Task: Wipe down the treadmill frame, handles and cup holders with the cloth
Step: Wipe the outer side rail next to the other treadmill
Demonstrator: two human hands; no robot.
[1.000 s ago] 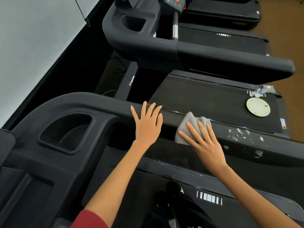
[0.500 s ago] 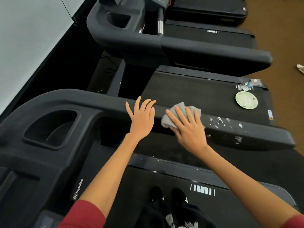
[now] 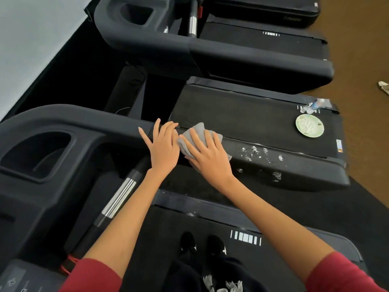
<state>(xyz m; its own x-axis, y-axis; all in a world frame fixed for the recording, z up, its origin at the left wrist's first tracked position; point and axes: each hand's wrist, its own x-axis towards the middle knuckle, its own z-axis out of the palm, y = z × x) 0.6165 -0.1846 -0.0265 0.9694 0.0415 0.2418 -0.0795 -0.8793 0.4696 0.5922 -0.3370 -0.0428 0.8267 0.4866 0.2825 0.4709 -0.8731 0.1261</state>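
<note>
The big black treadmill (image 3: pixel 63 165) looks hard, heavy and fixed in place, so it can likely be pushed on without moving. Its long handle (image 3: pixel 284 171) is smooth and rounded, and white spots (image 3: pixel 254 151) are seen on it to the right of the hands. The grey cloth (image 3: pixel 199 131) is bunched on top of the handle; it looks soft, light and easy to squash, and is best pressed flat from above. It is pressed down by the right hand (image 3: pixel 210 157), fingers straight and spread. The left hand (image 3: pixel 163 147) is laid flat just beside it, fingers straight.
</note>
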